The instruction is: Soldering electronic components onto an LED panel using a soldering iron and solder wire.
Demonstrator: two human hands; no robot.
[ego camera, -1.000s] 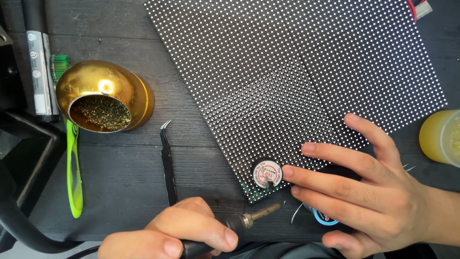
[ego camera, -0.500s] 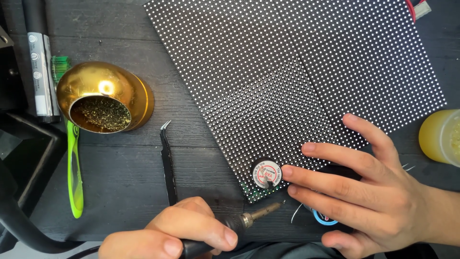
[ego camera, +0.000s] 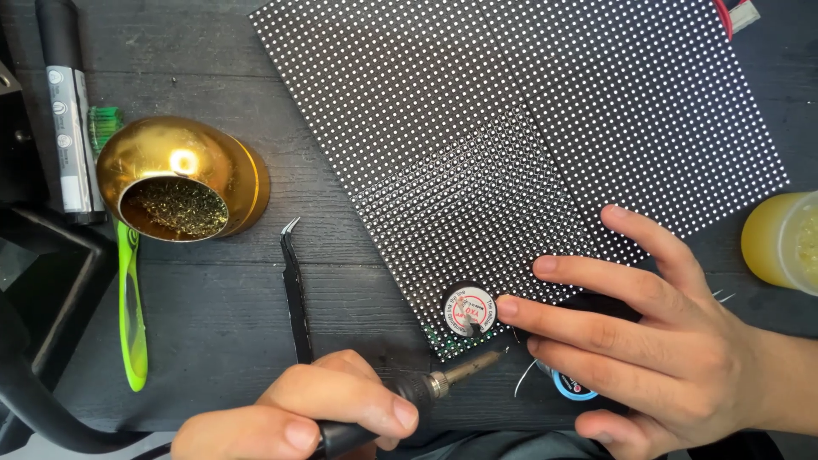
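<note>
A dark wooden table (ego camera: 341, 255) carries a big dotted panel (ego camera: 528, 136) at the far right, a gold bowl (ego camera: 179, 179) at the left, black tweezers (ego camera: 294, 290) in the middle, a green toothbrush (ego camera: 130, 307) at the left, and a yellow jar (ego camera: 784, 240) at the right edge.

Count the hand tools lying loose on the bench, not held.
2: black tweezers lie just above the left hand, and a green-handled brush lies beside the gold tip-cleaner holder. More could be hidden under the right hand.
</note>
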